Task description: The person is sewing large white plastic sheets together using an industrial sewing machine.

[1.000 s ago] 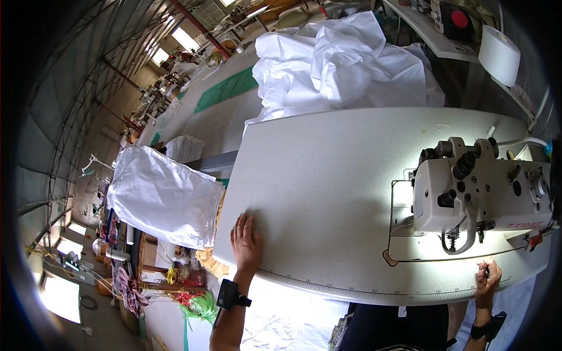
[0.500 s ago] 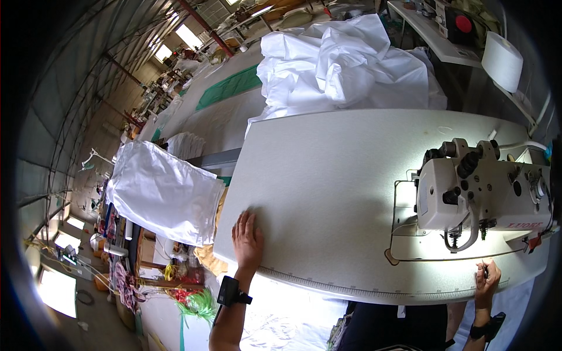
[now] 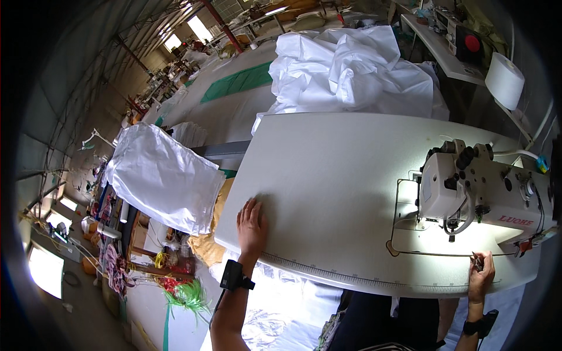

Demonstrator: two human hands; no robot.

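Head view, edges: Your left hand [image 3: 250, 225] lies flat near the front left corner of the white sewing table [image 3: 328, 175], just behind the printed ruler strip [image 3: 351, 279] along the front edge.
Head view, open room: A broad bare stretch of tabletop runs from your left hand to the sewing machine [image 3: 486, 190] at the right.
Head view, surface: The table is smooth and white, brightly lit under the machine head.
Head view, room: A heap of white fabric [image 3: 351, 70] lies beyond the far edge; a filled white bag [image 3: 161, 175] stands left of the table; a white roll [image 3: 504, 79] stands at the upper right.
Left grip: Released, fingers spread, palm down on the table, holding nothing.
Right grip: Your right hand [image 3: 481, 276] pinches a small dark tool [image 3: 475, 261] at the front edge, just below the machine base.
Tool position: Between the fingertips, well apart from your left hand.
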